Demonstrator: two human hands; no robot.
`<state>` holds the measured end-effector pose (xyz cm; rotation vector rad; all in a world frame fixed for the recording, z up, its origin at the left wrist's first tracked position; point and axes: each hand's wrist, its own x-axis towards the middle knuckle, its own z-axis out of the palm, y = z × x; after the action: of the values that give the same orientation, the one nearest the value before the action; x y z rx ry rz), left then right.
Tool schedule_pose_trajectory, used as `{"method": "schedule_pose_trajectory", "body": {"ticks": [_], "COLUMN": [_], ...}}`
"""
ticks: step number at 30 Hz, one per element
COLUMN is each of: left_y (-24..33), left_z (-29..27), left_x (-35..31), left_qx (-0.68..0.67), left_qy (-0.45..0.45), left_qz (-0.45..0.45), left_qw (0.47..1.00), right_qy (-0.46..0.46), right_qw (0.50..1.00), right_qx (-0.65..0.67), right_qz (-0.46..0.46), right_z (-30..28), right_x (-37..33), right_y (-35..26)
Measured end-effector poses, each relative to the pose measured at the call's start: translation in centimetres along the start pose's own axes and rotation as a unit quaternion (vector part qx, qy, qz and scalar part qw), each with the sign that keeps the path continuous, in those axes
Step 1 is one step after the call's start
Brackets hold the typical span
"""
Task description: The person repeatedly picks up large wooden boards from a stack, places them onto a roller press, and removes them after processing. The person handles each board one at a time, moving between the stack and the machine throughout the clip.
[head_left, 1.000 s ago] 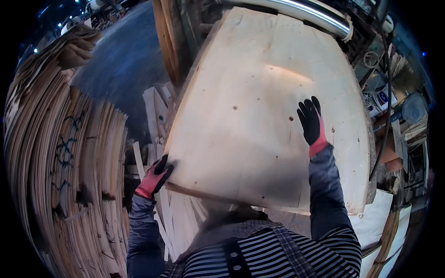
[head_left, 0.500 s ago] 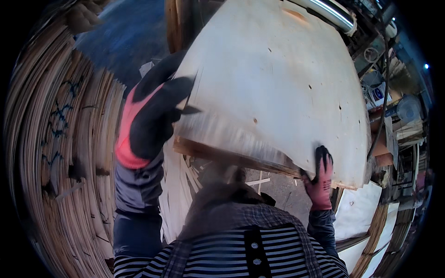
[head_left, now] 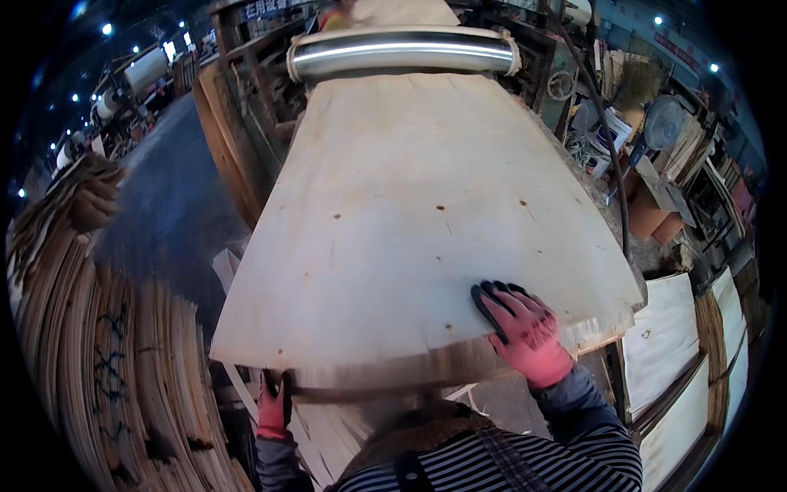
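A broad, pale wood veneer sheet (head_left: 393,238) with small dark knots lies in front of me and narrows toward a shiny metal roller (head_left: 402,56) at the far end. My right hand (head_left: 533,336), in a pink glove with black fingers, rests on the sheet near its front edge, fingers stretched out. At the front left corner, my left hand (head_left: 275,406), gloved alike, has its black fingers closed at the sheet's edge; part of them is hidden beneath it. Below the sheet's front edge shows the blurred brown side (head_left: 393,373) of what lies underneath.
Tall stacked veneers (head_left: 123,369) stand at my left. To the right are a fan (head_left: 662,123), a white bucket (head_left: 613,131), a hanging dark cable (head_left: 607,131) and leaning pale sheets (head_left: 660,336). Beyond the roller, a partly visible person (head_left: 334,15) stands near another sheet.
My view has tipped up, showing the whole roller. My left hand has dropped from beside the sheet's left side to its front left corner. My right hand has moved onto the sheet's top.
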<state>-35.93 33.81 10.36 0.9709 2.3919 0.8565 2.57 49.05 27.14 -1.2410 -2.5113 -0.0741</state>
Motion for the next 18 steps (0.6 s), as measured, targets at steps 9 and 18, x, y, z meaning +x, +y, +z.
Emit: {"method": "schedule_pose_trajectory", "body": {"ticks": [9, 18], "left_y": [6.1, 5.5], "left_z": [-2.4, 1.1], "left_x": [-2.5, -0.3], "left_qx": [-0.522, -0.478], "left_qy": [-0.014, -0.130], "left_qz": [-0.035, -0.095], "left_qw": [0.852, 0.864], "right_qy": [0.070, 0.053], "right_qw": [0.997, 0.995], "right_qx": [0.032, -0.061], "right_qz": [-0.012, 0.053], "right_z": [7.5, 17.5], "right_x": [9.4, 16.1], "right_y": [5.7, 10.3]}}
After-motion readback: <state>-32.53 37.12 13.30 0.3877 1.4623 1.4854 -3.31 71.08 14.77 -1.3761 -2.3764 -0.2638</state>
